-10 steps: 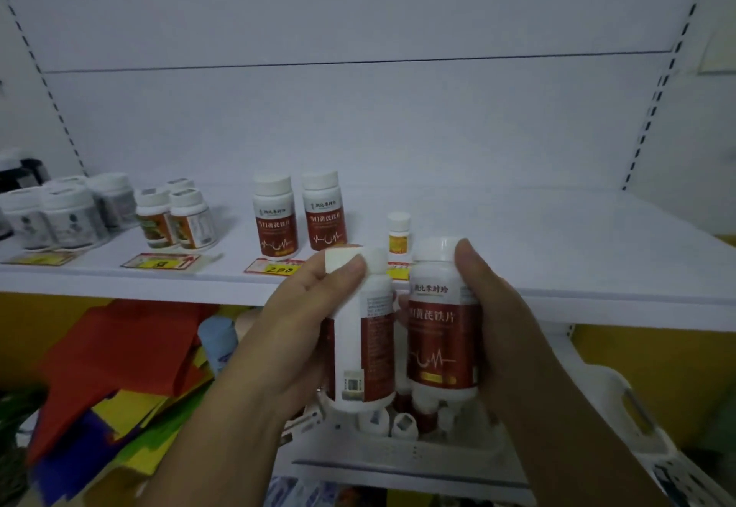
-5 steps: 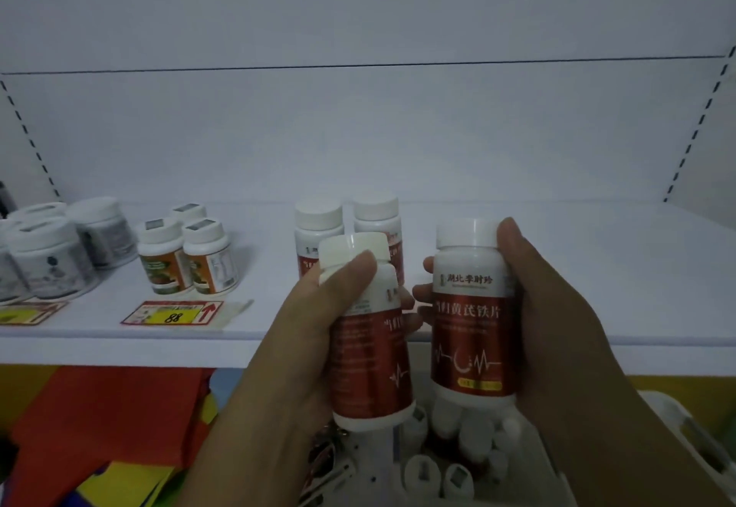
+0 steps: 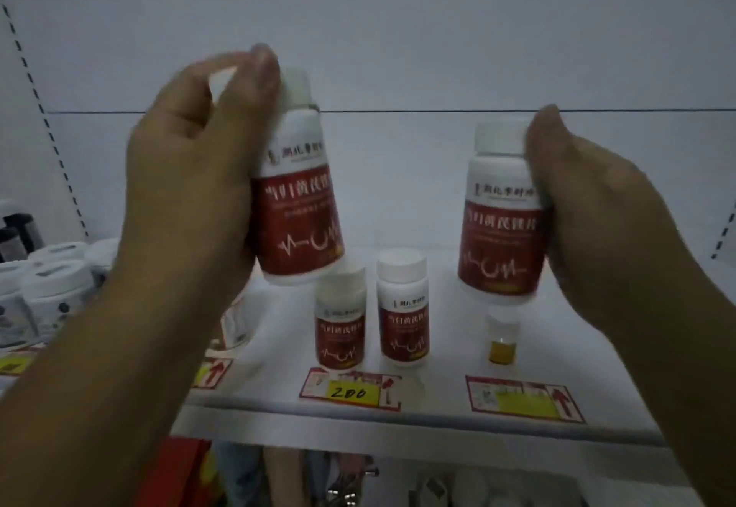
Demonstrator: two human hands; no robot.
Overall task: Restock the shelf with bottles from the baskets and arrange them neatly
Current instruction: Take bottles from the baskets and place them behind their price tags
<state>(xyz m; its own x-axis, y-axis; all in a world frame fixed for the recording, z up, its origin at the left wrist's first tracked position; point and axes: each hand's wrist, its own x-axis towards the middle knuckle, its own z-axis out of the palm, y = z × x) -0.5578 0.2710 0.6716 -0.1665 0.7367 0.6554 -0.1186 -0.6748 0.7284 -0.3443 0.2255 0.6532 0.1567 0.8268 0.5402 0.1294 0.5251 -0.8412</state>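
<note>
- Left hand, left of centre, has its fingers clamped on a red-labelled bottle, cap up, tilted slightly left.
- Right hand grips a matching bottle, upright, right of centre.
- Both are raised higher and wider apart than half a second ago.
- Beyond, two like bottles stand on the shelf.

four red-labelled white bottles are seen: one held in the left hand, one in the right hand, two stood on the shelf. one small yellow-labelled bottle is counted. three price tags are shown clearly, and several white jars at left.
</note>
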